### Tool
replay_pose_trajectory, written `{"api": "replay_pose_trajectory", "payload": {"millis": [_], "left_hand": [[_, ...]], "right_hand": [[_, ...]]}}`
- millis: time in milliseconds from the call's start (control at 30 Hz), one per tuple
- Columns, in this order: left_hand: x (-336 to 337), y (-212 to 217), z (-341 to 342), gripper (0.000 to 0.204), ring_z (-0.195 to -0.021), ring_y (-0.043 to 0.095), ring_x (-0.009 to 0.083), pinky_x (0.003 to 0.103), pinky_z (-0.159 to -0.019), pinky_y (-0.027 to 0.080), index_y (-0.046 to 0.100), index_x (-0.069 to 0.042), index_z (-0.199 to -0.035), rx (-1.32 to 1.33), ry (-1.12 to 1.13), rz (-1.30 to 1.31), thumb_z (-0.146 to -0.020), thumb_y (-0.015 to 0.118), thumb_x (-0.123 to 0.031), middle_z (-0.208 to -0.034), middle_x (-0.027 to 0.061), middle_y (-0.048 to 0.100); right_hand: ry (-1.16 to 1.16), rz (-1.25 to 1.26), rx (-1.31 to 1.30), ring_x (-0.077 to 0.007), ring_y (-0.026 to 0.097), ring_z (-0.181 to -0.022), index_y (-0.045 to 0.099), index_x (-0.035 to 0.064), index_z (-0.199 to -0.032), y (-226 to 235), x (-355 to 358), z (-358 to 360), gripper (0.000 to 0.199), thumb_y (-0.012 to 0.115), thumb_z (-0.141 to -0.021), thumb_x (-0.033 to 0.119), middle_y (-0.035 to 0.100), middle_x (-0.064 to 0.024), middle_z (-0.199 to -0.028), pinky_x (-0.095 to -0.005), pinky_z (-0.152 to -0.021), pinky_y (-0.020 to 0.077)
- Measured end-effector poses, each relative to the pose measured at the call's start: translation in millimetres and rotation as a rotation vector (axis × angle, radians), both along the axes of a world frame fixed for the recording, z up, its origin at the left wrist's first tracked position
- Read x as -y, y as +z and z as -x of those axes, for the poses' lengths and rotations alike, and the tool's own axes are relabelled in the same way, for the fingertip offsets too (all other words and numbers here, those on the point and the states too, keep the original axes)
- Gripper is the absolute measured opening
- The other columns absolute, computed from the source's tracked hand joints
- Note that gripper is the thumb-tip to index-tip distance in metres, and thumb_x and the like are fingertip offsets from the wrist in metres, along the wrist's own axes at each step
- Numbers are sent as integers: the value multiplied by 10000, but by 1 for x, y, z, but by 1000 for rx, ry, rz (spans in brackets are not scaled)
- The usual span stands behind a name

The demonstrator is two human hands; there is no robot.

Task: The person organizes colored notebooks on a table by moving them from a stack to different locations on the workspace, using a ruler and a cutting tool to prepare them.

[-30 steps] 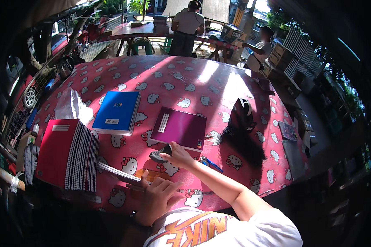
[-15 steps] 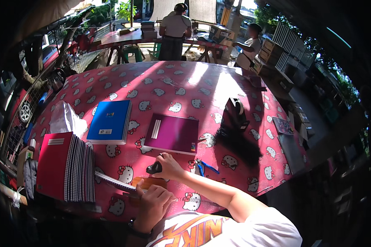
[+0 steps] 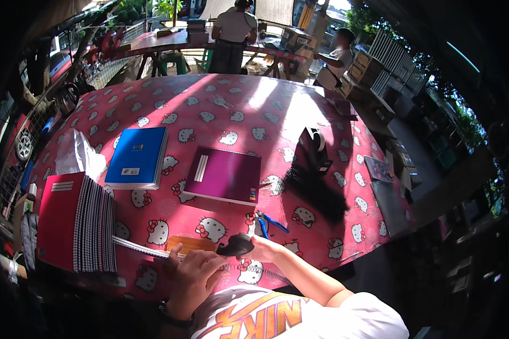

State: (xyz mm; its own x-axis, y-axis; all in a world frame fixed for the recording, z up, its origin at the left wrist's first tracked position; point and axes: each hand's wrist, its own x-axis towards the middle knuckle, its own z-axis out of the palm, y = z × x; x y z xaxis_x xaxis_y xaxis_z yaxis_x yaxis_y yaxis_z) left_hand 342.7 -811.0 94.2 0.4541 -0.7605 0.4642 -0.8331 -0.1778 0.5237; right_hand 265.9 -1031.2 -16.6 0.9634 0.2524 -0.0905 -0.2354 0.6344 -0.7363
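Note:
My left hand point(image 3: 198, 276) is closed over the near end of a thin spiral notebook point(image 3: 138, 247), whose other end lies against a stack of red notebooks point(image 3: 61, 226). A wooden block point(image 3: 191, 244) lies beside the fingers. From under this hand a loose dark wire coil point(image 3: 264, 270) stretches right along the table edge. My right hand point(image 3: 266, 252) grips a black curved tool point(image 3: 236, 245) just right of the left hand; its exact kind is unclear. Blue-handled pliers point(image 3: 273, 222) lie open past the right hand.
A blue notebook point(image 3: 137, 158) and a purple one point(image 3: 223, 176) lie on the pink patterned tablecloth point(image 3: 209, 226). A black tape dispenser point(image 3: 311, 148) stands to the right, a white plastic bag point(image 3: 80, 155) to the left. Two people are at the back near another table point(image 3: 152, 40).
My right hand has come nearer and to the right with the black tool, from beyond the wooden block to beside the coil. My left hand stays on the notebook. The whole view has shifted slightly.

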Motion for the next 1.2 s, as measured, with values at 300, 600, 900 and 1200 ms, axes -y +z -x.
{"api": "replay_pose_trajectory", "payload": {"millis": [300,600,900,1200], "left_hand": [[-5,-5,-2,202,-817,556,176,431,-860,287,595,-132,-890,-17,-24,-41,-751,660,-265,-780,-10,586],[-5,-4,-1,191,-830,543,198,412,-856,300,583,-127,-854,-11,-21,-80,-744,661,-262,-818,8,567],[-25,-13,-14,257,-805,544,213,599,-956,227,581,-145,-743,-32,136,-29,-596,762,-253,-752,-8,554],[-20,-13,-12,271,-783,545,218,595,-1023,116,592,-143,-713,16,216,-9,-562,783,-261,-703,2,548]], "right_hand": [[101,91,86,-208,517,-1060,449,-32,-1233,20,2,-4,815,663,-711,556,505,-147,-1207,-325,-859,440],[71,353,83,-108,507,-948,467,11,-1245,14,5,-4,765,663,-726,537,545,-53,-1101,-242,-773,436],[58,720,284,-254,503,-1049,611,27,-1027,80,-20,-14,727,647,-638,640,542,-136,-1047,-349,-920,363],[-8,977,171,-212,525,-948,611,43,-1008,79,-17,-23,626,654,-661,563,544,-113,-986,-341,-823,397]]}}
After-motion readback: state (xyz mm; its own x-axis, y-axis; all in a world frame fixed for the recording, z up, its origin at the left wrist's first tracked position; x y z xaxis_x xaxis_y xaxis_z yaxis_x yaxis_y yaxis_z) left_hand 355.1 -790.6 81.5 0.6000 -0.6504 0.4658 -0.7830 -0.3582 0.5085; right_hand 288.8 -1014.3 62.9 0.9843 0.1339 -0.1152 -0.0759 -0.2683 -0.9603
